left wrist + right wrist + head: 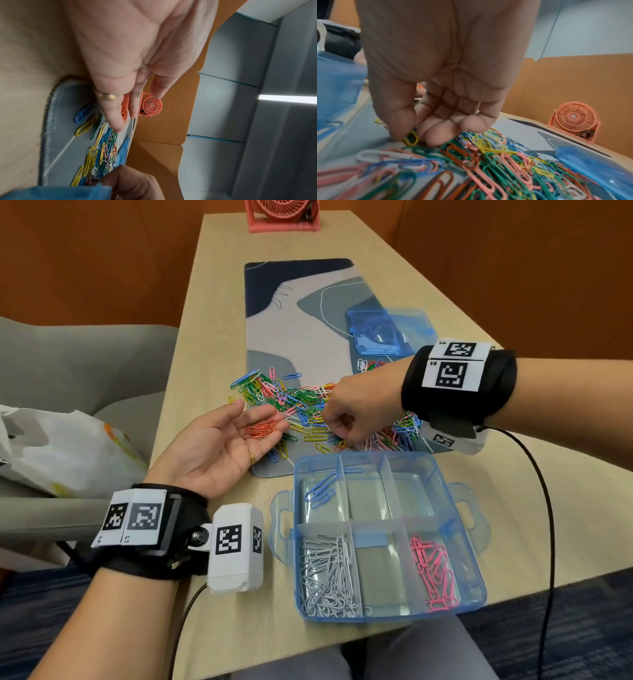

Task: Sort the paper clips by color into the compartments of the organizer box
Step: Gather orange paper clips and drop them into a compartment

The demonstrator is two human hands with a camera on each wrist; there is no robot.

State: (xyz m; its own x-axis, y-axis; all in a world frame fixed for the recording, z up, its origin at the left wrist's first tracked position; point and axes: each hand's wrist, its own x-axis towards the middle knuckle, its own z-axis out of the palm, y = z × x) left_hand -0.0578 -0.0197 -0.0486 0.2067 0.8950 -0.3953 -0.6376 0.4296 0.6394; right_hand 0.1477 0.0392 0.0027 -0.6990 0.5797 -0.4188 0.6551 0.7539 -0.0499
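Observation:
My left hand (253, 419) lies palm up and open at the near left edge of the pile, with a few orange paper clips (260, 429) resting on its fingers. The same orange clips (125, 108) show between those fingers in the left wrist view. My right hand (337, 433) reaches down into the mixed pile of coloured paper clips (301, 402), fingers curled. Its thumb and fingertips (414, 136) pinch a yellow clip (411, 138) against the mat. The blue organizer box (380, 573) sits nearest me, holding blue clips (322, 491), white clips (325, 577) and pink clips (435, 577) in separate compartments.
The pile lies on a patterned desk mat (301, 313). The box's blue lid (383, 332) rests behind the pile. An orange fan (284, 215) stands at the table's far end. A plastic bag (68, 446) sits on a grey chair to the left.

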